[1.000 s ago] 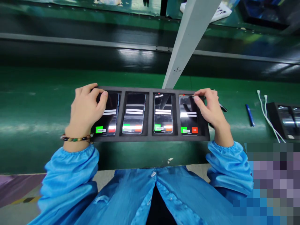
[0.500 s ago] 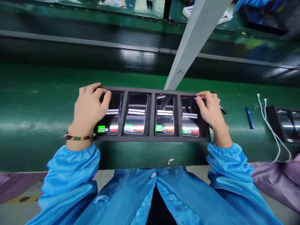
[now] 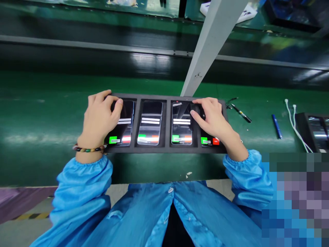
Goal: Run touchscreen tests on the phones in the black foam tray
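Left hand [image 3: 99, 118], grip unclear, covers the tray's [image 3: 164, 150] left end; right hand [image 3: 212, 117], narrowly parted, should touch the tray's third-from-left phone [image 3: 181, 129] lightly.

A long black tray [image 3: 154, 150] with four boxy slots lies on a shiny green table [image 3: 38, 116]. Each slot has a flat black glass phone [image 3: 149, 112] with green and red patches low on its screen. The left hand [image 3: 99, 118], with round coloured beads [image 3: 88, 150] on its wrist, is at the tray's left end. The right hand [image 3: 212, 118] covers part of the last phone, thumb and pointing finger spread apart. A thin black pen [image 3: 241, 113] and a blue pen [image 3: 277, 126] lie to the right.
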A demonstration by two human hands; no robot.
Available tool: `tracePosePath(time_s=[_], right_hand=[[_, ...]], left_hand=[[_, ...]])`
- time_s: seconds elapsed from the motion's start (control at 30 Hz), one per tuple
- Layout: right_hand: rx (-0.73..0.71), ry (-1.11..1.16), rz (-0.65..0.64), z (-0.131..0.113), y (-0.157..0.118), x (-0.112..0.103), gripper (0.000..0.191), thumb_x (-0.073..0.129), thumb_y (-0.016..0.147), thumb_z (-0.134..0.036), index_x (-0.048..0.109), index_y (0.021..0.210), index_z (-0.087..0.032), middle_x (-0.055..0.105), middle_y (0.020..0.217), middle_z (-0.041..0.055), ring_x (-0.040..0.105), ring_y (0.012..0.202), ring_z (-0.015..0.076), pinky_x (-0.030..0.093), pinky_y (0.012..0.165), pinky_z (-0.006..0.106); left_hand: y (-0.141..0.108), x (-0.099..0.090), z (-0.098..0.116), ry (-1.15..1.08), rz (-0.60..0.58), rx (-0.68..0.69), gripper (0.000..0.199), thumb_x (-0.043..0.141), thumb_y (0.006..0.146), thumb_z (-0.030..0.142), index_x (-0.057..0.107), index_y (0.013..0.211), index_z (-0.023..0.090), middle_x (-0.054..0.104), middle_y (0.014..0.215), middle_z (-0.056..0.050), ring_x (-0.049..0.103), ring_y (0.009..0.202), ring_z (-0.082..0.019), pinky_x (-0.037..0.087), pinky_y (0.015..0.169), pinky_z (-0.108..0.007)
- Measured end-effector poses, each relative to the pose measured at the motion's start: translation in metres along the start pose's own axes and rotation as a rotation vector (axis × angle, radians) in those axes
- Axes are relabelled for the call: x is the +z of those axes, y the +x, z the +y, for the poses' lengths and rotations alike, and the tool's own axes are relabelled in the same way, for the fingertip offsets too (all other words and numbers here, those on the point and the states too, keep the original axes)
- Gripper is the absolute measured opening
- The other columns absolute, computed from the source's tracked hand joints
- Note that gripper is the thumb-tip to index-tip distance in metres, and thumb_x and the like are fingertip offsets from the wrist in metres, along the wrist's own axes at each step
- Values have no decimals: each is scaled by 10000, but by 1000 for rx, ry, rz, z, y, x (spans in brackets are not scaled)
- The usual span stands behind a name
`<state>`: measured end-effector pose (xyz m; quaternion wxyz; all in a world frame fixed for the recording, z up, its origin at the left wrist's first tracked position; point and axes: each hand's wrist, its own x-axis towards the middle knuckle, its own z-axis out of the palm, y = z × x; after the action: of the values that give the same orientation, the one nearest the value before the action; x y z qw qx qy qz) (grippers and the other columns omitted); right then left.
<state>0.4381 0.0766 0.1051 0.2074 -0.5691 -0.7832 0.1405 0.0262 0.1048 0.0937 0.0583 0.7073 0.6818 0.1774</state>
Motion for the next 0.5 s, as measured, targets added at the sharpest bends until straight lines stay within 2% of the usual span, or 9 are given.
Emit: tracePosePath(time_s=[0.13, 0.23, 0.37, 0.5], right_hand=[[21, -29, 8, -16, 21, 10, 336, 506, 1093, -511, 618, 1309, -279, 759, 1228, 119, 566, 1306, 386, 431, 1165, 653], [70, 32, 25, -19, 25, 17, 289, 530, 1072, -473, 624, 1267, -280, 781, 1206, 117, 565, 1340, 388, 410, 1189, 656], [195, 74, 19, -22, 27, 23, 225, 554, 1016, -415, 636, 1176, -279, 803, 1211, 92, 570, 1321, 398, 382, 1195, 680], [209, 99, 25, -26, 29, 24, 312, 523, 1019, -417, 617, 1281, -277, 819, 1214, 77, 512, 1407, 396, 325, 1240, 686]], left_hand=[[-1, 1, 0, -5, 1, -13, 479, 432, 1117, 547, 773, 1274, 251, 601, 1639, -116, 437, 1590, -384, 451, 1303, -585], [-1, 1, 1, -20, 4, -22, 452, 430, 1106, 542, 776, 1258, 293, 607, 1626, -86, 436, 1585, -375, 444, 1310, -552], [-1, 3, -1, -41, 13, 12, 450, 432, 1107, 533, 770, 1229, 261, 621, 1597, -126, 454, 1544, -419, 465, 1260, -611], [-2, 3, -3, -36, 62, 73, 399, 470, 1111, 514, 760, 1189, 251, 647, 1541, -156, 499, 1482, -430, 479, 1204, -646]])
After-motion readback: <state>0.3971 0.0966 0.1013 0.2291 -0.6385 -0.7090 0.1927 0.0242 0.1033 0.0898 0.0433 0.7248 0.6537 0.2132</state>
